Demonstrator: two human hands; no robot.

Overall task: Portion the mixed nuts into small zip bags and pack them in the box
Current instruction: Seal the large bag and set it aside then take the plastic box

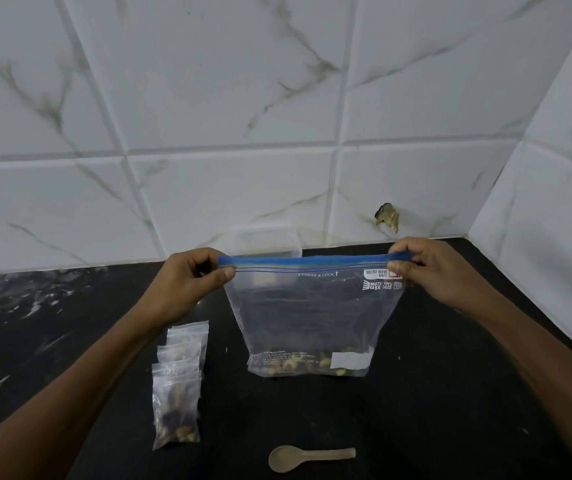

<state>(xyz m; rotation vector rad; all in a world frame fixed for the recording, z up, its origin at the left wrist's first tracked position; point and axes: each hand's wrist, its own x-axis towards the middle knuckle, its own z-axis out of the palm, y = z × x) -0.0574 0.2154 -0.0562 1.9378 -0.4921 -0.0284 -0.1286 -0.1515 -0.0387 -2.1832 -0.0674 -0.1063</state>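
The left hand (191, 282) is pinching the left end of the big bag's (312, 317) blue zip strip (308, 262) between thumb and curled fingers. The right hand (430, 268) is pinching the right end of the same strip in the same way. Between them the strip is stretching out taut and level, and its two sides are lying together along the whole length. The big bag is hanging upright from the strip over the middle of the counter (433, 410), its bottom edge reaching down to the dark surface; whether it is resting there I cannot tell. A thin layer of nuts (291, 363) is lying along the bottom of the bag, beside a white label (350, 360) on its lower right.

Left of the big bag, a row of small bags (178, 382) is lying on the counter, overlapping one another and running from the bag's lower left toward the front edge. The nearest one is showing nuts inside; what the farther ones are holding is hard to make out. A pale spoon (307, 457) is lying near the front edge, bowl to the left, handle to the right, well apart from both hands. Behind the big bag, a clear box (267, 240) is standing at the back edge against the tiled wall (229, 116).
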